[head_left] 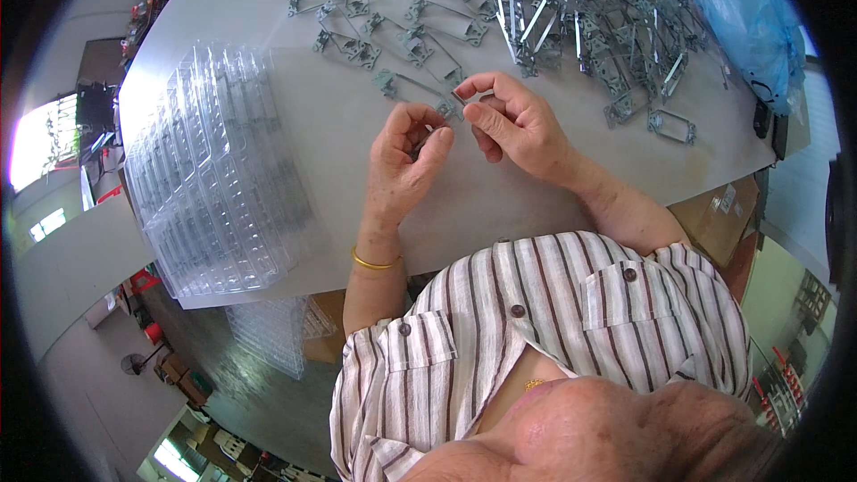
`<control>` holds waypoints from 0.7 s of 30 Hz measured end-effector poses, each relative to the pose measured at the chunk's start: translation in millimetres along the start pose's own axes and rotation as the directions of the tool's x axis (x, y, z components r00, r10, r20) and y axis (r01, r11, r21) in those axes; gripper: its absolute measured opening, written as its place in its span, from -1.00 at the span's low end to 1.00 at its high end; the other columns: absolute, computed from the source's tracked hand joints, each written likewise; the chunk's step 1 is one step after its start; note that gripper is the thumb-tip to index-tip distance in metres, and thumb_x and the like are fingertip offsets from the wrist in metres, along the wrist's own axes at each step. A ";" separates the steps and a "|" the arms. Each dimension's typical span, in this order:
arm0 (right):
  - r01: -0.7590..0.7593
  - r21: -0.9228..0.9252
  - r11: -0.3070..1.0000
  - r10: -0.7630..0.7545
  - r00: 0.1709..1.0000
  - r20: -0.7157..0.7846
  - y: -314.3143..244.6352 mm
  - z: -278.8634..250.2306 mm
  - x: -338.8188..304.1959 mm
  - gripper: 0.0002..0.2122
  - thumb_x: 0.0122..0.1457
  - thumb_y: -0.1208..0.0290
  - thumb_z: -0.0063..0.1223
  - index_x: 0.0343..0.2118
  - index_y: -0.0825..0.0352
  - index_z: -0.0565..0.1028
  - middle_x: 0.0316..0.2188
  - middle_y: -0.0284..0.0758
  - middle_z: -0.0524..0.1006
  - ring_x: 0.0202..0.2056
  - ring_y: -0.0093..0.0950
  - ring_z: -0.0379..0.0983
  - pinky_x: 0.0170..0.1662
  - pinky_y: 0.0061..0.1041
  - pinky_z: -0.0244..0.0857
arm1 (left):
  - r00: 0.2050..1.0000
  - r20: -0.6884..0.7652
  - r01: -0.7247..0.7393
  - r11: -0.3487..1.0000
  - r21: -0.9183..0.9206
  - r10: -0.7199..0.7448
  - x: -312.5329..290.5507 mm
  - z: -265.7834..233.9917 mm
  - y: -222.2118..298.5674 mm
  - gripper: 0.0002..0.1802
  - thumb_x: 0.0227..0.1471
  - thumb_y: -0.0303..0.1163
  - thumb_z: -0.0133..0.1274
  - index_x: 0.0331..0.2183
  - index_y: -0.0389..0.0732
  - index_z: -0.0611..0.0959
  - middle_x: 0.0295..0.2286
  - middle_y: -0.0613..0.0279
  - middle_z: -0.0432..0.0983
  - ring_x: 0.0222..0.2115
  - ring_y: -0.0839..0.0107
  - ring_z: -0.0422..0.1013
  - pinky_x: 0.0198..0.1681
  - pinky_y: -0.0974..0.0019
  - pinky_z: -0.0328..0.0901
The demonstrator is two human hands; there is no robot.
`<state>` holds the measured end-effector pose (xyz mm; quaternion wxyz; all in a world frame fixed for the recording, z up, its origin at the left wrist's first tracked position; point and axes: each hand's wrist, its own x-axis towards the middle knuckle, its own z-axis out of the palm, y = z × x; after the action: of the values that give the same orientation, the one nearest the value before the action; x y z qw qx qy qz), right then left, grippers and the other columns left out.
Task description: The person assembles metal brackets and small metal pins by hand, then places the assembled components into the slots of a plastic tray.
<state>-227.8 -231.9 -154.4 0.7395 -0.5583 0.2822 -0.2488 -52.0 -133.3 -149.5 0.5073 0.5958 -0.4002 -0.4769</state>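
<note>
Over the middle of the white table, my left hand (407, 153) and my right hand (516, 125) face each other with fingers curled. A small grey metal bracket (445, 110) shows between the fingertips, mostly covered by them. My right thumb and forefinger pinch its upper end. The left thumb and fingers close at its lower left side. Just beyond the hands lie several loose metal bracket frames (412, 85), thin rods joining flat end plates.
A large heap of similar metal brackets (616, 31) covers the table's far right. Stacked clear plastic trays (214, 187) stand at the left edge. A blue plastic bag (748, 22) sits at the far right corner. Cardboard boxes (719, 214) are below the table's right side.
</note>
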 end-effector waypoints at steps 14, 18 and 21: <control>0.164 -0.445 0.880 -0.261 0.951 -0.165 6.8 -1.4 -4.1 -0.85 0.32 0.37 -0.01 -0.24 0.37 0.41 -0.63 -0.37 0.44 -0.59 -0.61 0.36 -0.52 -0.52 0.23 | 0.992 0.120 -0.011 0.951 0.308 -0.028 0.0 0.1 2.1 -0.81 0.02 -0.56 0.15 -0.27 -0.28 0.53 -0.43 0.40 0.46 -0.49 0.74 0.28 -0.45 0.61 0.17; 0.143 -0.381 0.914 -0.245 0.941 -0.234 3.7 -5.5 -0.9 -0.85 0.32 0.36 -0.01 -0.25 0.35 0.41 -0.62 -0.39 0.47 -0.58 -0.64 0.36 -0.53 -0.56 0.23 | 0.998 0.012 -0.065 0.991 -0.116 0.067 0.4 2.4 -9.4 -0.84 0.11 -0.49 0.09 -0.24 -0.30 0.52 -0.43 0.28 0.53 -0.56 0.66 0.30 -0.51 0.60 0.17; 0.031 -0.124 0.992 -0.054 0.981 -0.189 -2.7 -4.3 -1.2 -0.86 0.33 0.37 -0.01 -0.26 0.35 0.41 -0.63 -0.43 0.46 -0.59 -0.68 0.34 -0.53 -0.62 0.22 | 0.998 0.035 0.062 0.952 -0.299 -0.053 2.9 -13.2 -6.7 -0.83 0.18 -0.41 0.02 -0.22 -0.30 0.51 -0.38 0.13 0.57 -0.60 0.62 0.30 -0.56 0.58 0.13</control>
<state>-231.8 -234.7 -152.6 0.6684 -0.5811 0.3544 -0.2998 -38.5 -132.0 -156.2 0.5722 0.5170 -0.3126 -0.5546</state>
